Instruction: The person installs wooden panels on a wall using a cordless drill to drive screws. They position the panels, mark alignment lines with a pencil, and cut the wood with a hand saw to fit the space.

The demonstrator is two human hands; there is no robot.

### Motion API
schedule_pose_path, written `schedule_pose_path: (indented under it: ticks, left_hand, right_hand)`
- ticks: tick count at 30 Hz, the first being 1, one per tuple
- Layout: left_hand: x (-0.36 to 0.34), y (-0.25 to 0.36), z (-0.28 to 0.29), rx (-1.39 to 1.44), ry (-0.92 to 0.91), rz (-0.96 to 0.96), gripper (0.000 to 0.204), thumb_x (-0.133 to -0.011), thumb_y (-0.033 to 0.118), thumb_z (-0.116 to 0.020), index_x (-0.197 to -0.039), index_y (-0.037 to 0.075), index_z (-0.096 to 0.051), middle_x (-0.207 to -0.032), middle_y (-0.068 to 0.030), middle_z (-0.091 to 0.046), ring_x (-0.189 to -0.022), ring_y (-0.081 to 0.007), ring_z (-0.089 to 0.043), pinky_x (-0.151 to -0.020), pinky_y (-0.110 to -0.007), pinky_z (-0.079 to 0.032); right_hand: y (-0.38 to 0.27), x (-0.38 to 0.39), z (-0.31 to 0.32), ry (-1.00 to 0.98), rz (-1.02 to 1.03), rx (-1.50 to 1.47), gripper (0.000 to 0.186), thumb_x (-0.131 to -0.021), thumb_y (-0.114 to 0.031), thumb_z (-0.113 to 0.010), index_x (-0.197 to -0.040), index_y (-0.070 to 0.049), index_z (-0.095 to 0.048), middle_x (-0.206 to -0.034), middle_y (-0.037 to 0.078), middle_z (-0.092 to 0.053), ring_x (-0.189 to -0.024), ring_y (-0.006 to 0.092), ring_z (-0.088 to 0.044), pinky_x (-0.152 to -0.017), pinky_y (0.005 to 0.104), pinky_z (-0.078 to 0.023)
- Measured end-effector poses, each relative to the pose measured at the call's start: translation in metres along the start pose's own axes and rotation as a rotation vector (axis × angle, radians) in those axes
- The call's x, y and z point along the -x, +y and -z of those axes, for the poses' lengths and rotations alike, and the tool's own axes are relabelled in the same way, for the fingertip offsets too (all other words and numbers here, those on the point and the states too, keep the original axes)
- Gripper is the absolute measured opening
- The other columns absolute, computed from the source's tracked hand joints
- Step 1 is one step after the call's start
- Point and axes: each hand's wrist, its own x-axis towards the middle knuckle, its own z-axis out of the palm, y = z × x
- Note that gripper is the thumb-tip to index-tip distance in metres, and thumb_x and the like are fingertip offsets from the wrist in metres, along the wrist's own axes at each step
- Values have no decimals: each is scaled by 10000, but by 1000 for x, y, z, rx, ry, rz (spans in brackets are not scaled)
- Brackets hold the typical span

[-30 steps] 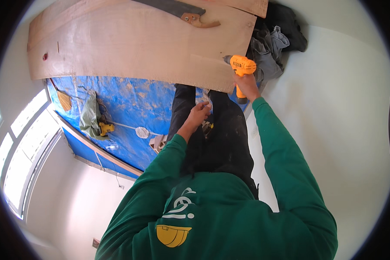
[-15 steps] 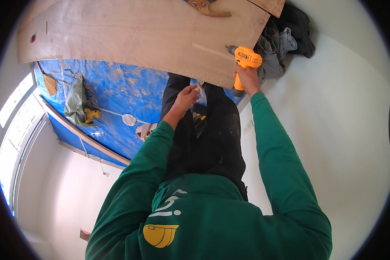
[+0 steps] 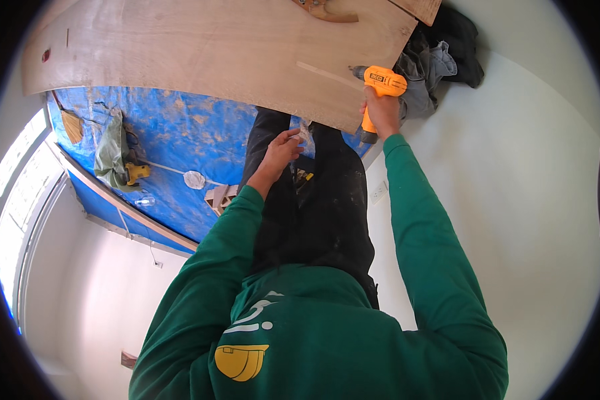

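At the right edge of the flat brown wooden panel (image 3: 200, 60), the right hand (image 3: 383, 115) grasps an orange pistol-shaped drill (image 3: 387, 81), apparently not yet drilling; the left hand (image 3: 280, 155) curls, contents indeterminable.

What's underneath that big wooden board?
A blue sheet and the person's dark trousers disappear beneath its near edge. The board hides everything farther under, so whatever holds it up cannot be seen.

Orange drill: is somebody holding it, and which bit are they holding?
Yes: the right hand holds the orange drill by its handle, just above the dark base. I can't tell whether the left hand holds anything.
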Motion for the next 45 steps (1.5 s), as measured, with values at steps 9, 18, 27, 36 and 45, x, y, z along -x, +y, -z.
schedule_pose_path:
  ticks: [9, 18, 27, 36, 45]
  left_hand:
    - [3, -5, 15, 87, 23, 1, 525, -1129, 296, -644, -1594, 71, -549, -1372, -84, -696, -1239, -235, -707, -1087, -403, -556]
    - [1, -11, 16, 122, 23, 9, 519, -1132, 293, -643, -1592, 73, -547, -1381, -102, -688, -1250, -252, -702, -1086, -405, -558]
    - [0, -13, 23, 155, 17, 23, 523, -1133, 293, -650, -1601, 86, -540, -1398, -104, -685, -1260, -258, -698, -1095, -420, -553]
    - [-1, -10, 26, 162, 8, 20, 528, -1130, 312, -654, -1599, 94, -547, -1400, -95, -688, -1261, -256, -699, -1087, -422, -558]
    - [-3, -6, 25, 169, 19, 27, 547, -1121, 341, -648, -1598, 92, -554, -1368, -74, -697, -1208, -221, -698, -1025, -383, -554]
  right_hand:
    - [-2, 8, 3, -16, 88, 99, 231, -1020, -233, -702, -1021, -3, -724, -760, 81, -730, -619, 186, -725, -623, 369, -584]
    - [-2, -2, -6, -24, 70, 26, 185, -1019, -203, -705, -1092, -34, -723, -726, 45, -681, -575, 153, -662, -579, 333, -549]
    - [1, -1, -10, -5, 8, -56, 177, -1021, -192, -719, -1109, -38, -720, -755, 51, -685, -581, 148, -663, -573, 331, -560]
    - [-2, 3, -12, 15, -3, -27, 193, -1011, -190, -690, -1082, -13, -715, -749, 62, -703, -598, 168, -692, -598, 352, -574]
    - [6, -3, -9, 7, 61, 187, 215, -1001, -227, -723, -1080, -27, -725, -793, 93, -739, -631, 187, -731, -644, 373, -594]
